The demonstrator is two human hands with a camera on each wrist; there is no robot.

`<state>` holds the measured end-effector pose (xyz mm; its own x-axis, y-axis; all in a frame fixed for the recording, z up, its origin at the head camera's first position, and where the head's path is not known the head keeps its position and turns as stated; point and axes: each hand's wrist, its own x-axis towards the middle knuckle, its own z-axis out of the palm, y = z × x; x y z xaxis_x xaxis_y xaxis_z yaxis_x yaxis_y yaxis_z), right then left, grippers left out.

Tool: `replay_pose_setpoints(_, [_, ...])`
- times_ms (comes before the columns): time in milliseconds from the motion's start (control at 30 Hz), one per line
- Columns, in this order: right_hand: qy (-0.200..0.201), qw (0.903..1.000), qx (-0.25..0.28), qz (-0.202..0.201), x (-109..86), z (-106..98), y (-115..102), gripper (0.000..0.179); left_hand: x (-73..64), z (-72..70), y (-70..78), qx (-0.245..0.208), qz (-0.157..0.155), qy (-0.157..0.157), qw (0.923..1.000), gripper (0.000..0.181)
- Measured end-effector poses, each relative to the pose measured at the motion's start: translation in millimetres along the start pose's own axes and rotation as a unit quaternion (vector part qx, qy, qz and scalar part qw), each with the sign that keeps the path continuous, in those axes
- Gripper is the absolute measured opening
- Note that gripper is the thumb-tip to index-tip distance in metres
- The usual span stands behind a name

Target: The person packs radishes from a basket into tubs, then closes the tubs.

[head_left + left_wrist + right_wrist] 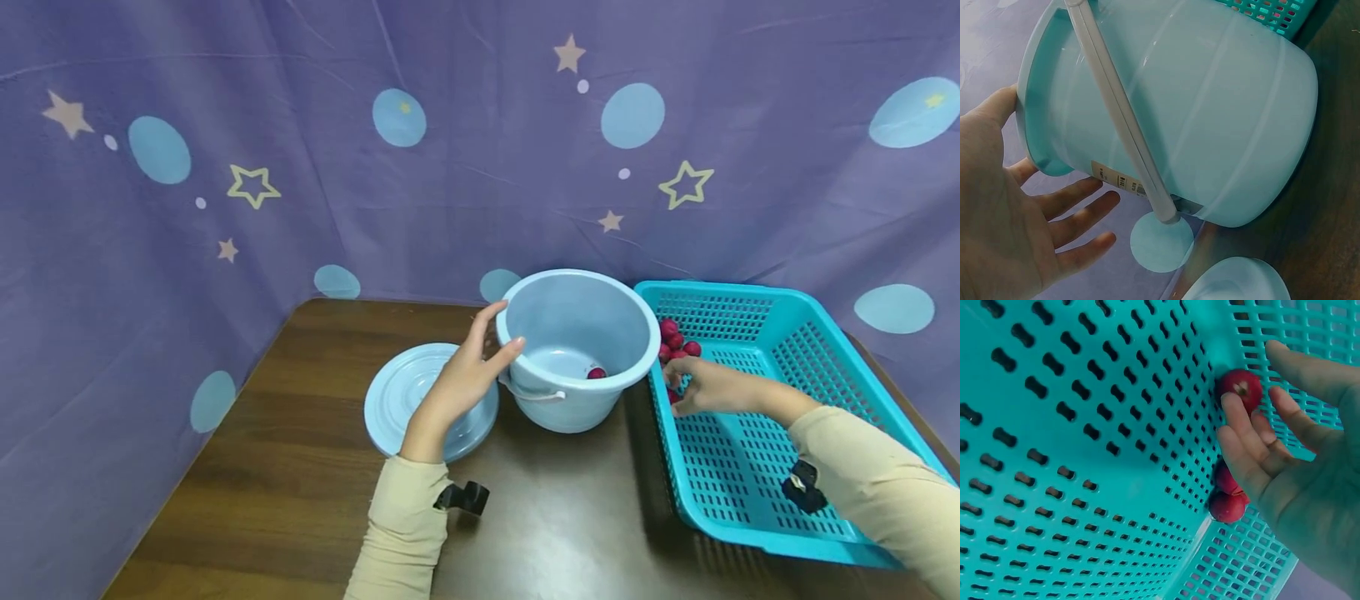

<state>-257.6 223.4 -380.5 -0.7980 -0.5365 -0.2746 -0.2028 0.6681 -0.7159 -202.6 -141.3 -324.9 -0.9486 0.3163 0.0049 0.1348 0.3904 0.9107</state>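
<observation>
A light blue bucket [573, 408] with a handle [1124, 115] stands upright, one red radish [597, 373] lying inside. My left hand [463, 375] touches the bucket's left rim with thumb and forefinger. In the left wrist view, the other fingers [1085, 222] extend loosely beside the bucket wall. My right hand [708, 387] reaches into a turquoise basket [757, 525]. Its fingertips are at a red radish [1238, 384] against the basket's side, the thumb standing apart from it. More radishes [1227, 508] lie along that side, near the far left corner.
A round light blue lid [390, 400] lies on the brown wooden table [285, 467], left of the bucket. The basket stands close to the bucket's right. A purple patterned curtain [465, 192] hangs behind the table.
</observation>
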Motion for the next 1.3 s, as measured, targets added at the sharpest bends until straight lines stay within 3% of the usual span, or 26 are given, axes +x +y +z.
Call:
replay_pose_setpoints(133, [0.006,0.9999,-0.015,0.000,3.9,3,4,0.039,1.4,1.4,-1.3,0.002,0.000,0.000,1.0000,0.068])
replay_pose_setpoints(400, [0.028,0.9943,-0.102,0.009,11.3,2,2,0.027,21.7,4.8,-35.7,-0.006,0.020,0.016,0.9996,0.070])
replay_pose_setpoints(633, [0.009,0.9930,-0.116,0.018,10.9,-4,-1,0.041,24.5,8.5,-38.4,-0.011,0.038,0.037,0.9985,0.068])
replay_pose_setpoints(833, [-0.008,0.9908,-0.132,0.027,8.8,-6,-1,0.026,24.2,10.9,-38.7,0.004,0.029,0.046,0.9985,0.068])
replay_pose_setpoints(1000, [0.016,0.9940,-0.107,0.015,2.7,-14,0,0.026,29.2,13.7,-37.7,0.007,0.035,0.046,0.9983,0.067])
replay_pose_setpoints(1133, [0.027,0.9975,-0.066,0.002,-3.4,-16,0,0.033,24.3,15.2,-41.1,0.011,0.031,0.052,0.9981,0.068])
replay_pose_setpoints(1300, [0.044,0.9980,-0.038,-0.023,-9.7,-17,-3,0.028,17.6,13.0,-42.4,0.020,0.024,0.054,0.9980,0.070])
